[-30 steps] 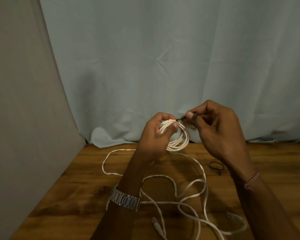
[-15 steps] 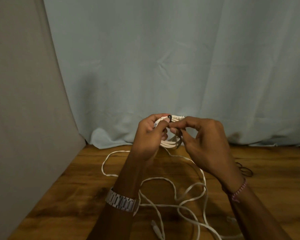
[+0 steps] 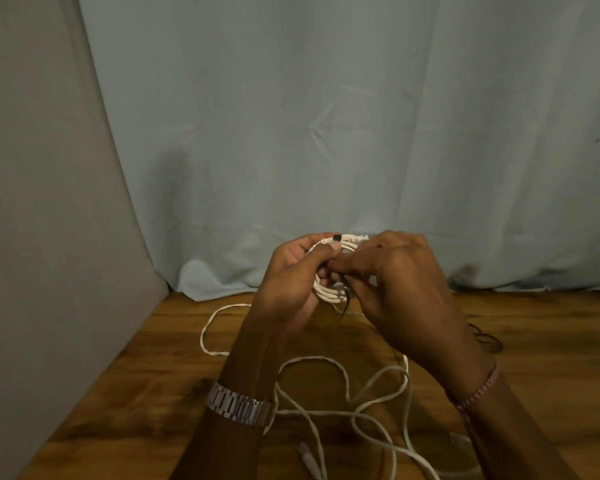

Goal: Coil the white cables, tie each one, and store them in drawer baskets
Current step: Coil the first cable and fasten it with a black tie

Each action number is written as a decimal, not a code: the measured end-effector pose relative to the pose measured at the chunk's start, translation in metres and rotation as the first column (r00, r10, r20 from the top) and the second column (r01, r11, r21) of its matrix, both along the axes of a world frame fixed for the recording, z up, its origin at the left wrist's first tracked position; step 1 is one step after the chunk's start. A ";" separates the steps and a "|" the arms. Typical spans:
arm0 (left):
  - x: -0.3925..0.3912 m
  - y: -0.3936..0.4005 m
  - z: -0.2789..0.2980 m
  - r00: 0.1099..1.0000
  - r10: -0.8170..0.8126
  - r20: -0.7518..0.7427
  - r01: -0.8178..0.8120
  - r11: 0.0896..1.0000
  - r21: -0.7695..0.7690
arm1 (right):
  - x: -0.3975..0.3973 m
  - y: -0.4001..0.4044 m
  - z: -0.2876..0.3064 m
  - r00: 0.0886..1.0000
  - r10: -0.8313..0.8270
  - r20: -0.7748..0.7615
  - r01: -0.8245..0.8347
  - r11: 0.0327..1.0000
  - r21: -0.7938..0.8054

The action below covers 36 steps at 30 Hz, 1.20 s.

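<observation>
A small coil of white cable (image 3: 329, 292) is held up above the wooden table (image 3: 174, 393). My left hand (image 3: 288, 282) grips the coil's left side, thumb across the strands. My right hand (image 3: 399, 278) pinches a thin black tie (image 3: 343, 303) at the coil's middle; one tie end hangs down below the coil, and a dark bit of tie (image 3: 336, 236) shows on top. Much of the coil is hidden behind my fingers. Loose white cables (image 3: 347, 386) lie tangled on the table below my wrists, with a connector end (image 3: 307, 459) near the front edge.
Another black tie (image 3: 489, 339) lies on the table to the right, partly behind my right wrist. A pale blue curtain (image 3: 361, 133) hangs along the back, a grey panel (image 3: 42, 237) closes the left side. No drawer baskets are in view.
My right hand has moved left from beside the coil onto its middle, bringing the black tie over the top and down around the strands. The left hand keeps its grip.
</observation>
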State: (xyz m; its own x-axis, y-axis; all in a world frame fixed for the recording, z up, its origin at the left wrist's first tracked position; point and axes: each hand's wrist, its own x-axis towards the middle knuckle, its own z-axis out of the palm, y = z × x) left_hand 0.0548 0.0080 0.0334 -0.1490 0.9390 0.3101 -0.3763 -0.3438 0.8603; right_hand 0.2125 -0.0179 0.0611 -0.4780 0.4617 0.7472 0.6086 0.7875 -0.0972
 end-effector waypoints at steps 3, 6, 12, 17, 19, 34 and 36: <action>0.003 0.002 -0.002 0.999 0.020 -0.042 -0.019 1.000 0.012 | -0.002 -0.004 0.001 0.973 -0.099 0.206 0.101 0.995 0.000; 0.006 0.005 -0.004 0.996 0.025 -0.080 -0.023 0.999 0.025 | 0.001 -0.006 0.001 0.972 -0.086 0.221 0.090 0.996 -0.007; 0.004 0.002 -0.006 0.949 0.064 -0.308 -0.022 0.990 0.139 | 0.021 0.007 0.015 0.953 -0.171 -0.250 0.123 0.972 -0.198; 0.008 0.002 -0.009 0.899 0.038 -0.436 0.025 0.990 0.139 | 0.021 0.018 0.013 0.986 -0.046 -0.157 0.000 0.960 -0.280; 0.007 -0.001 -0.008 0.881 0.022 -0.473 0.044 0.991 0.128 | 0.021 0.020 0.013 0.981 -0.026 -0.191 -0.026 0.964 -0.265; 0.010 -0.009 -0.005 0.744 0.129 -0.656 -0.048 0.989 0.140 | 0.025 0.034 0.003 0.970 -0.027 -0.241 -0.055 0.944 -0.326; 0.008 -0.008 -0.005 0.687 0.162 -0.708 -0.074 0.985 0.154 | 0.024 0.034 0.003 0.965 -0.040 -0.261 -0.051 0.942 -0.333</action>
State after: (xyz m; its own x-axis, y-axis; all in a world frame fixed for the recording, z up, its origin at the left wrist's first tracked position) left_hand 0.0629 0.0000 0.0280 0.0525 0.8842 0.4641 0.3885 -0.4462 0.8062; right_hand 0.2361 0.0166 0.0639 -0.2914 0.7035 0.6482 0.5217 0.6849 -0.5087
